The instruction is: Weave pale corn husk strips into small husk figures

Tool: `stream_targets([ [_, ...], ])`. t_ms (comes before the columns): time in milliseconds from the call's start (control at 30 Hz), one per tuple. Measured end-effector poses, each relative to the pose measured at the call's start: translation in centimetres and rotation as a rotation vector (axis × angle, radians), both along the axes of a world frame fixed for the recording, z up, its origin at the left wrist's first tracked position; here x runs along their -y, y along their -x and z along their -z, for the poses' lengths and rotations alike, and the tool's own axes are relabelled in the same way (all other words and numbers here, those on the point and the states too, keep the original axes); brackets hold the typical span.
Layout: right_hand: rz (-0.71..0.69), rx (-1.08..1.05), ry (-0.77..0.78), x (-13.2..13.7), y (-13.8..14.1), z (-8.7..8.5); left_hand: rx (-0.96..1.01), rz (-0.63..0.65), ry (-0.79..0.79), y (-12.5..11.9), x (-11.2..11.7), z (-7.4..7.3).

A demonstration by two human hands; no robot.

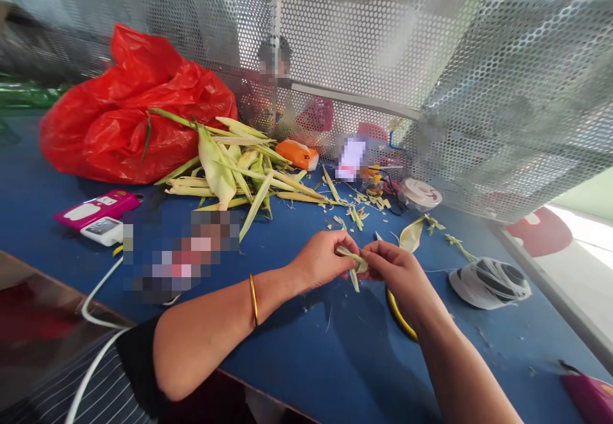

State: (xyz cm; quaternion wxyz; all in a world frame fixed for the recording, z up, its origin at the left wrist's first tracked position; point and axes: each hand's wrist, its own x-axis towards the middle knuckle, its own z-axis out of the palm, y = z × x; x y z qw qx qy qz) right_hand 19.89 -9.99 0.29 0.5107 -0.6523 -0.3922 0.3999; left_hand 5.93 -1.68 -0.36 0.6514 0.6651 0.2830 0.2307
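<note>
My left hand (322,258) and my right hand (398,271) meet above the blue table (297,347), both pinched on a folded strip of pale green leaf (355,263). The strip's end hangs down between the two hands. A gold bangle (253,300) sits on my left wrist. A pile of long green and yellow leaves (234,168) lies farther back on the table, beyond my left hand.
A red plastic bag (124,111) lies at the back left. A pink box (96,208) and white device (102,230) sit at left. Leaf scraps (357,210), an orange tool (297,154), tape roll (420,193) and a white bundle (488,281) lie about. A perforated metal screen (431,60) rises behind.
</note>
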Motion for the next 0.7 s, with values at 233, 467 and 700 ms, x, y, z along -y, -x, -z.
stream_targets([
  [233, 0.076, 0.153, -0.012, 0.2, -0.3, -0.6, -0.029, 0.102, -0.004, 0.1, -0.1, -0.2],
  [467, 0.152, 0.226, -0.162, -0.1, -0.1, 0.4, -0.008, 0.190, 0.247, 0.3, -0.4, -0.3],
  [700, 0.165, 0.179, -0.146, -0.2, -0.2, 0.7, -0.049, 0.399, 0.311, 1.0, -0.5, -1.1],
])
